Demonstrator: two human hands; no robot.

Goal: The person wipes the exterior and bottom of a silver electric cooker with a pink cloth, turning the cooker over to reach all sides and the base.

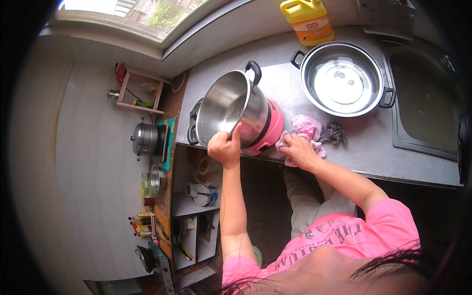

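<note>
A deep stainless steel pot [225, 107] with black side handles leans tilted at the counter's front edge, its open mouth facing left. Pink plastic forms its base [273, 129], like that of an electric cooker. My left hand [225, 148] grips the near rim, thumb up along the wall. Bunched under the fingers of my right hand [300, 150] is a pink cloth [306, 125], pressed on the counter just right of the base. A steel wool scrubber [333, 134] touches the cloth's right side.
Behind the scrubber stands a wide two-handled steel pan [341, 79], with a yellow detergent jug [311, 24] beyond it. The sink [424, 99] lies at the right. Leftward, a side counter carries a lidded pot [145, 139], a metal bowl [156, 179] and several bottles [142, 224].
</note>
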